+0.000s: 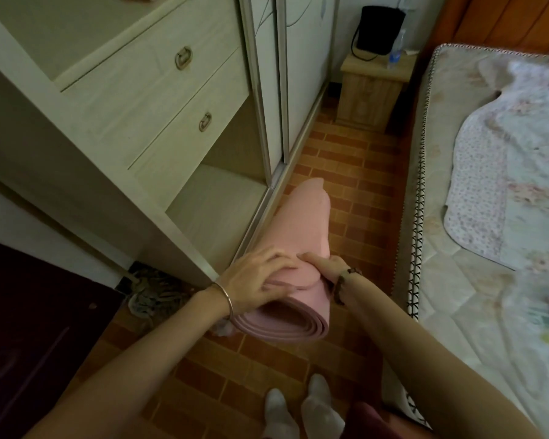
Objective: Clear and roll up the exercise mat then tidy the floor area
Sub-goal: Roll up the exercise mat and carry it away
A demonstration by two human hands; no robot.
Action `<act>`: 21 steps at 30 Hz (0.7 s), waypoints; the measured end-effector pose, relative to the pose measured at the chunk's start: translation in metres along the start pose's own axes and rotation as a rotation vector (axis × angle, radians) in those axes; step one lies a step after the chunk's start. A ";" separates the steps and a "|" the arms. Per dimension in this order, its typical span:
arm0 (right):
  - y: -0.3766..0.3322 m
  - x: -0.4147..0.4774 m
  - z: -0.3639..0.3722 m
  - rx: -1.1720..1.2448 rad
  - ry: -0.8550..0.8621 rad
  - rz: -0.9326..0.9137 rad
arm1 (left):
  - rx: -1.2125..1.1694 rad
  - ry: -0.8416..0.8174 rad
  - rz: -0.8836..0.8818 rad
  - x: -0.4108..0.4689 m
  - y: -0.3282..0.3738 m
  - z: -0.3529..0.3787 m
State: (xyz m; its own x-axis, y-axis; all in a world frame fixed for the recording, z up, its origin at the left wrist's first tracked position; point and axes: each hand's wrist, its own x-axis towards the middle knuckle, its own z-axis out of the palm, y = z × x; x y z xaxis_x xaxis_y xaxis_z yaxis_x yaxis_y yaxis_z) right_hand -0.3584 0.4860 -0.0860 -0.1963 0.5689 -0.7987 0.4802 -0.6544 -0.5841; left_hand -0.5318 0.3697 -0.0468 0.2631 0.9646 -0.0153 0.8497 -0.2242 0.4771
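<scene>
The rolled pink foam exercise mat (301, 229) is held just beside the cream wooden wardrobe (140, 99). The left hand (257, 277) curls over its top and the right hand (325, 266) clasps its side. Beyond the wardrobe, the clear plastic bottle (396, 52) has a blue label too small to read.

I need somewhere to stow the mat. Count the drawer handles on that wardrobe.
2. Upper handle on the top drawer; lower handle on the bottom drawer. Others may sit out of frame.

The mat (301, 223) is smooth matt pink foam. Behind the left grip (260, 280) a thin bangle (227, 299) is shiny metal. Further left, drawers (159, 99) are pale matt wood grain; right of the right grip (325, 264), the mattress (457, 280) is quilted cloth.
</scene>
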 end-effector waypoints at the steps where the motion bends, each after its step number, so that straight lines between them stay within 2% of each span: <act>1: 0.005 0.000 -0.001 0.007 0.014 -0.019 | -0.114 0.025 -0.066 0.000 -0.004 0.004; 4: 0.022 -0.004 -0.004 0.025 0.040 -0.105 | -0.359 0.150 -0.289 0.009 -0.017 0.019; 9: 0.045 -0.008 -0.019 0.008 -0.029 -0.283 | -0.494 0.356 -0.721 0.043 -0.027 0.037; 12: 0.050 -0.017 -0.029 0.000 -0.068 -0.381 | -0.737 0.416 -0.950 0.061 -0.024 0.039; 14: 0.050 -0.024 -0.036 0.010 -0.092 -0.430 | -0.970 0.424 -0.975 0.068 -0.020 0.033; 16: 0.048 -0.033 -0.044 0.018 -0.093 -0.469 | -1.145 0.353 -0.973 0.071 -0.017 0.030; 19: 0.043 -0.041 -0.053 0.012 -0.115 -0.530 | -1.264 0.169 -1.018 0.075 -0.015 0.026; 21: 0.037 -0.045 -0.058 0.009 -0.130 -0.563 | -1.312 0.191 -0.984 0.080 -0.013 0.026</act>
State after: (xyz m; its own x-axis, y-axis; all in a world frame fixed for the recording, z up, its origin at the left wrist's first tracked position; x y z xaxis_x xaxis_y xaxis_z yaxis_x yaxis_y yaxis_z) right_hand -0.2816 0.4649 -0.0634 -0.5235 0.7650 -0.3752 0.2639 -0.2731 -0.9251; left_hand -0.5101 0.4458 -0.0775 -0.2499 0.6812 -0.6882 -0.3219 0.6118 0.7225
